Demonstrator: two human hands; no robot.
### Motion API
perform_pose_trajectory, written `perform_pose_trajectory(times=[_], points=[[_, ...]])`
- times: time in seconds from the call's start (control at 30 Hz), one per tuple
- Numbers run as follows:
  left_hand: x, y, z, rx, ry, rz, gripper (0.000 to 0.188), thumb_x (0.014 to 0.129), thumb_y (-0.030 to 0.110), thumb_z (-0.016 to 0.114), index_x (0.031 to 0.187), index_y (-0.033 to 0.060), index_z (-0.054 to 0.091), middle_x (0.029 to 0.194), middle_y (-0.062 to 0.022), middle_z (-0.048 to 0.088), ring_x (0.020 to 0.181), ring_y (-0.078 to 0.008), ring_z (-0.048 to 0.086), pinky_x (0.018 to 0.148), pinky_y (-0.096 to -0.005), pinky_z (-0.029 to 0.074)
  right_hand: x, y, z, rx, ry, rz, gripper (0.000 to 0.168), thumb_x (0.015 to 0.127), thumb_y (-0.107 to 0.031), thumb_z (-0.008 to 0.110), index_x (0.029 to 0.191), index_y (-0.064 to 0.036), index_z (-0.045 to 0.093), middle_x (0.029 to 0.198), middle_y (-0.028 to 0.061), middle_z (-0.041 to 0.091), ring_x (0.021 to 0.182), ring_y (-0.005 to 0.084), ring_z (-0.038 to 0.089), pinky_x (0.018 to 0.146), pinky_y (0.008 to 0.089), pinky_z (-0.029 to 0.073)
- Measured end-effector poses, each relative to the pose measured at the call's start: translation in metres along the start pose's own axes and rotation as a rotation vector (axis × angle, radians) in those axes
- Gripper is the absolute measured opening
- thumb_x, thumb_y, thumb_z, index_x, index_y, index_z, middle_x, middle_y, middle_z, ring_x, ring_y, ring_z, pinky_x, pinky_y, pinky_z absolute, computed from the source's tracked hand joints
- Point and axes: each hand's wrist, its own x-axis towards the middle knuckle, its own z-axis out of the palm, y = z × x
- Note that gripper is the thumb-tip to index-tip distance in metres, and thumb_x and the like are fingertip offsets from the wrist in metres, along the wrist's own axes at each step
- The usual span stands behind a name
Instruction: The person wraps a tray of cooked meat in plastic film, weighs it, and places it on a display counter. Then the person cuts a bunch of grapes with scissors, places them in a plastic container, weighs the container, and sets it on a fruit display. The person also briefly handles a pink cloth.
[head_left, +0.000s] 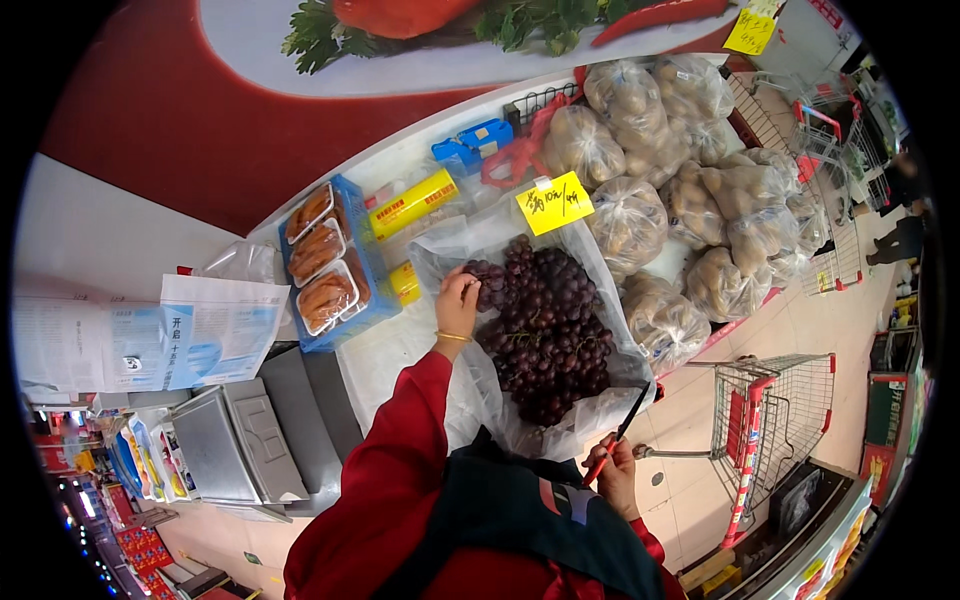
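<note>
Dark purple grapes (551, 330) lie heaped in a crate lined with translucent plastic sheeting (626, 371). At the heap's upper left corner, my left hand (456, 304) has its fingertips closed on the edge of a small grape bunch (489, 285); the stem is hidden. A gold-coloured bangle (454, 337) circles that wrist. Below the crate's right corner, my right hand (616, 471) grips a red-handled cutting tool (630, 418) with a dark, narrow blade pointing up past the liner. Whether it is scissors or a knife is unclear.
Bagged potatoes (675, 195) are piled right of the grapes. A yellow price card (553, 202) stands behind them. On the left are a blue basket (386, 300) of packed trays, yellow boxes (414, 204) and a grey machine (240, 446). A shopping cart (780, 427) stands at right.
</note>
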Motion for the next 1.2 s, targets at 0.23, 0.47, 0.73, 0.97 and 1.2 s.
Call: perform_pose_trajectory(times=[0.23, 0.47, 0.73, 0.97, 1.2], points=[[-0.003, 0.1, -0.05, -0.209, -0.068, 0.009, 0.012, 0.077, 0.01, 0.064, 0.085, 0.0031, 0.06, 0.104, -0.0153, 0.06, 0.093, -0.0296, 0.058, 0.079, -0.0321, 0.046, -0.013, -0.012, 0.021, -0.312, 0.074, -0.033, 0.017, 0.081, -0.011, 0.064, 0.085, -0.006, 0.048, 0.063, -0.0017, 0.047, 0.054, 0.0092, 0.045, 0.052, 0.0234, 0.04], [-0.024, 0.172, -0.079, -0.245, -0.142, 0.189, 0.012, 0.076, 0.01, 0.066, 0.084, 0.0026, 0.061, 0.103, -0.0142, 0.061, 0.09, -0.0289, 0.059, 0.078, -0.0319, 0.046, -0.032, -0.063, 0.076, -1.328, 0.263, -0.573, 0.04, 0.07, -0.031, 0.075, 0.078, -0.003, 0.048, 0.059, 0.0113, 0.05, 0.052, 0.0271, 0.053, 0.049, 0.0352, 0.041], [-0.045, 0.201, -0.086, -0.266, -0.204, 0.283, 0.012, 0.074, 0.01, 0.068, 0.082, 0.0031, 0.062, 0.101, -0.0129, 0.061, 0.082, -0.0282, 0.061, 0.072, -0.0328, 0.048, -0.044, -0.076, 0.085, -1.61, 0.299, -0.768, 0.043, 0.069, -0.041, 0.071, 0.085, -0.005, 0.055, 0.079, 0.0108, 0.056, 0.067, 0.03, 0.058, 0.054, 0.0376, 0.045], [-0.056, 0.203, -0.084, -0.249, -0.21, 0.314, 0.013, 0.074, 0.01, 0.068, 0.083, 0.0034, 0.062, 0.102, -0.0129, 0.061, 0.08, -0.0279, 0.061, 0.071, -0.0322, 0.048, -0.047, -0.078, 0.086, -1.655, 0.304, -0.804, 0.044, 0.068, -0.04, 0.072, 0.085, -0.004, 0.054, 0.079, 0.0118, 0.056, 0.067, 0.0314, 0.057, 0.054, 0.0386, 0.044], [-0.059, 0.203, -0.08, -0.299, -0.233, 0.279, 0.013, 0.074, 0.009, 0.068, 0.085, 0.0035, 0.062, 0.102, -0.013, 0.061, 0.082, -0.0274, 0.061, 0.072, -0.0312, 0.048, -0.041, -0.08, 0.083, -1.709, 0.315, -0.836, 0.042, 0.068, -0.044, 0.07, 0.08, -0.006, 0.056, 0.076, 0.0093, 0.057, 0.068, 0.0266, 0.059, 0.052, 0.0351, 0.046]])
